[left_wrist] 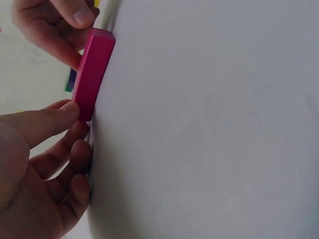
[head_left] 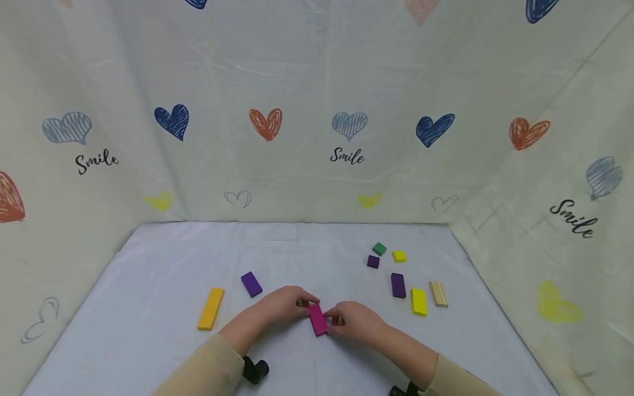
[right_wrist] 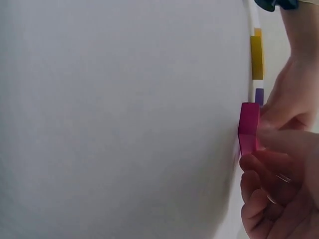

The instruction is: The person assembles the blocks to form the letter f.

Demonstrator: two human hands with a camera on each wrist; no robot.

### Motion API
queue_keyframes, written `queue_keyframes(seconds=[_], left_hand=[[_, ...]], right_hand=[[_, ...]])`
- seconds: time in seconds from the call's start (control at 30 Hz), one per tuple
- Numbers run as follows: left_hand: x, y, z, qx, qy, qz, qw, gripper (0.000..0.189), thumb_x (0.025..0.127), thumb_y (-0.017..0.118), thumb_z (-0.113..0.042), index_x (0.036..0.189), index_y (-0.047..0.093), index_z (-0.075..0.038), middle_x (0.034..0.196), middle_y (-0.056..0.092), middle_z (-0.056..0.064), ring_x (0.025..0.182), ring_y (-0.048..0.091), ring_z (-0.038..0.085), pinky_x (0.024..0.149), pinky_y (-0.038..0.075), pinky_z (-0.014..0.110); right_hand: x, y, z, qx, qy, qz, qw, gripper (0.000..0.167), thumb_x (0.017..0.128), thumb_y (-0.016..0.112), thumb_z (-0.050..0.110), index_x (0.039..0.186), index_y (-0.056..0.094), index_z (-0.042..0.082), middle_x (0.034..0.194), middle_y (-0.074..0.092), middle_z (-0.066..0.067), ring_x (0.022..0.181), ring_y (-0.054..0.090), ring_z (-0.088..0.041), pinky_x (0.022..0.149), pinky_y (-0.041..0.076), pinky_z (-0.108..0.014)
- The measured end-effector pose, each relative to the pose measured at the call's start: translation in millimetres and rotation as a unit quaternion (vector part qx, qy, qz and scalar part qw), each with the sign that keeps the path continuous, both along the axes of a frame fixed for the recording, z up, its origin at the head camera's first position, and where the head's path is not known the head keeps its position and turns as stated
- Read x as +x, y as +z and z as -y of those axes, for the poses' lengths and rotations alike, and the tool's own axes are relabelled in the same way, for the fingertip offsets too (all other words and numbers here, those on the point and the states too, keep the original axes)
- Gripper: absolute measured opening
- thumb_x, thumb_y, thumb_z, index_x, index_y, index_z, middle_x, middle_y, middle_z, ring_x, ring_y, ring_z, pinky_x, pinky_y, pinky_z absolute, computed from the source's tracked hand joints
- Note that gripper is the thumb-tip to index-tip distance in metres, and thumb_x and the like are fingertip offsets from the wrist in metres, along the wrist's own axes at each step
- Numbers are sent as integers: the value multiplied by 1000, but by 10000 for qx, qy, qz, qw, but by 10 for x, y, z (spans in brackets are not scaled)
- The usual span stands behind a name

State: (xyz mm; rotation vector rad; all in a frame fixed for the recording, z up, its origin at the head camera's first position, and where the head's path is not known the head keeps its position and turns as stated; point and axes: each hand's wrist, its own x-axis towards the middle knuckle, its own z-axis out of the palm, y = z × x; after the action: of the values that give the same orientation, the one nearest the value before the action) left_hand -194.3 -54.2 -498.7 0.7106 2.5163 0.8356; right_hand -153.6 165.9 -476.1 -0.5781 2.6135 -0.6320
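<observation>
On a white desk [head_left: 173, 258], a left hand [head_left: 284, 303] and a right hand [head_left: 358, 322] both pinch a pink block [head_left: 318, 320].
The pink block is near the desk's middle, left hand at its ten o'clock, right hand at three; a yellow block [head_left: 419, 302] lies farther toward three, a purple block [head_left: 251, 284] toward ten, a small green block [head_left: 379, 248] past one.

Black script lettering [head_left: 347, 157] reading "Smile" stands three times on the pale backdrop [head_left: 297, 66].
</observation>
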Motion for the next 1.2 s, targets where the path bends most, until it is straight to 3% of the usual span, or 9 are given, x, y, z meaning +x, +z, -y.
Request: queue_keyframes(seconds=[0.2, 0.4, 0.5, 0.73, 0.9, 1.2], left_hand=[[-2, 8, 31, 79, 61, -14, 9999, 31, 92, 70, -17, 120, 73, -28, 106, 67, -12, 96, 57, 6, 90, 49, 33], [33, 25, 42, 108, 72, -130, 9998, 32, 93, 69, -16, 124, 71, -23, 97, 65, -11, 90, 56, 8, 85, 50, 33], [87, 11, 48, 48, 212, -188, 9996, 34, 93, 69, -19, 127, 69, -21, 96, 63, -11, 89, 56, 7, 85, 51, 33], [288, 35, 50, -12, 537, -363, 9979, 51, 88, 75, -32, 136, 62, -20, 101, 61, -7, 87, 53, 9, 81, 51, 31], [388, 23, 25, -271, 593, -389, 9971, 61, 83, 78, -41, 138, 61, -21, 101, 60, -5, 88, 54, 10, 82, 53, 31], [432, -33, 7, -446, 660, -292, 9964, 68, 80, 81, -43, 140, 58, -23, 105, 59, -4, 92, 56, 12, 82, 55, 30]], right_hand=[[34, 12, 45, 45, 108, -79, 9999, 29, 87, 76, 21, 114, 75, 12, 77, 60, 13, 70, 51, -7, 67, 49, -23], [19, 51, 25, 111, 46, -244, 9996, 33, 86, 77, 27, 117, 74, 14, 79, 60, 13, 71, 52, -6, 67, 50, -23], [-7, 51, -30, 56, 33, -430, 9991, 39, 85, 77, 35, 120, 73, 17, 86, 62, 12, 78, 55, -6, 71, 53, -25], [-101, -13, -145, 379, 436, -1110, 9921, 58, 80, 78, 51, 132, 66, 29, 112, 61, 3, 101, 56, -15, 85, 55, -34], [-148, -99, -159, 568, 660, -1213, 9888, 63, 78, 78, 55, 135, 63, 33, 115, 59, 1, 101, 53, -15, 84, 54, -33], [-154, -192, -127, 692, 777, -1400, 9847, 61, 77, 78, 57, 133, 64, 35, 111, 59, 3, 97, 51, -14, 79, 52, -30]])
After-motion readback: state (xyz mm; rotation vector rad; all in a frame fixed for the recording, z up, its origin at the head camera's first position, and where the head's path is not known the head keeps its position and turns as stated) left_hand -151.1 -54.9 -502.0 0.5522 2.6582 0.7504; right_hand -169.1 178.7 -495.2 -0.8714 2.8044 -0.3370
